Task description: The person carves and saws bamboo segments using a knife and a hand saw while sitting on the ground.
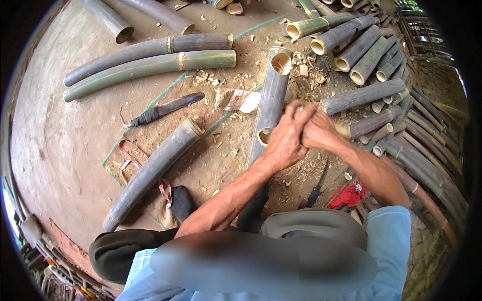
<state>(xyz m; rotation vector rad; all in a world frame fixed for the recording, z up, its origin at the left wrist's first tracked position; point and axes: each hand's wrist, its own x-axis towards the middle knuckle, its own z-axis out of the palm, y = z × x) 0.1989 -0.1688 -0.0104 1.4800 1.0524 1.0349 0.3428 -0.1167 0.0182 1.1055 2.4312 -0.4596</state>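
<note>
A dark bamboo tube (271, 98) lies lengthwise in front of me, with one hole cut near its far end and another near its closer part. Just right of the closer hole is my left hand (287, 139), its fingers curled closed. My right hand (319, 129) presses against it, also closed. Whatever the two hands hold between them is hidden by the fingers. Left of the tube, a knife with a dark wrapped handle (168, 109) rests on the ground, beside a pale flat torn piece (236, 100).
A thick bamboo length (153, 173) lies at my left, near a pink strap (131, 155). Two long bamboo poles (155, 65) lie farther off. Many cut bamboo pieces (369, 55) are piled at the right. Wood chips cover the ground. A second blade (316, 190) and red cloth (350, 195) lie near my right knee.
</note>
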